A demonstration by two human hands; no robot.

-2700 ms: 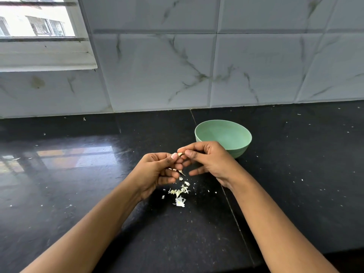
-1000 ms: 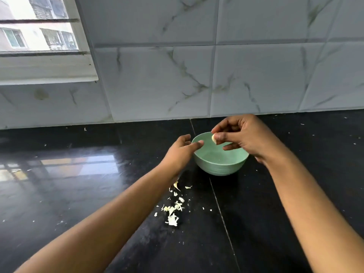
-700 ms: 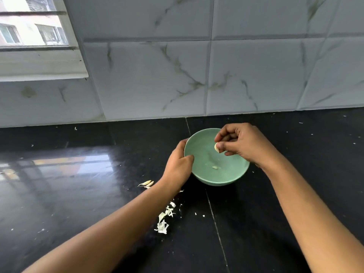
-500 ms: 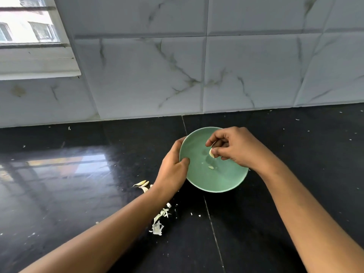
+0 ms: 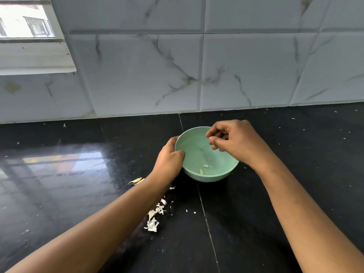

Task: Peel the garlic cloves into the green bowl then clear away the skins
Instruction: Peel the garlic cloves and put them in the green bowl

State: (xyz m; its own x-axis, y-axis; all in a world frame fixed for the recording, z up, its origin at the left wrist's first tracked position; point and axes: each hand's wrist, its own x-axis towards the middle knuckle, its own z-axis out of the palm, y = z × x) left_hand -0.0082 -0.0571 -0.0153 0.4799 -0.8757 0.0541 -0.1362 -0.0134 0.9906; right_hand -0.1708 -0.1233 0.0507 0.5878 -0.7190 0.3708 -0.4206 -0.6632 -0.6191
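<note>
The green bowl point(image 5: 208, 175) stands on the black counter point(image 5: 59, 194) near the tiled wall. My left hand point(image 5: 169, 161) grips its left rim, thumb over the edge. My right hand point(image 5: 234, 141) hovers over the bowl's right side with loosely curled fingers, and I see nothing between them. Two small pale garlic pieces point(image 5: 205, 166) lie in the bottom of the bowl. A pile of white garlic skins point(image 5: 155, 215) lies on the counter beside my left forearm. A pale garlic clove point(image 5: 136, 180) with a thin tail lies left of my left wrist.
The marble-tiled wall point(image 5: 197, 75) rises right behind the bowl. A window sill point(image 5: 33, 62) sits at the upper left. Tiny skin flecks point(image 5: 190, 211) dot the counter in front of the bowl.
My right hand carried a peeled clove from the peeling spot over the bowl and let it go; a second piece now lies inside. My left hand took hold of the bowl's rim.
</note>
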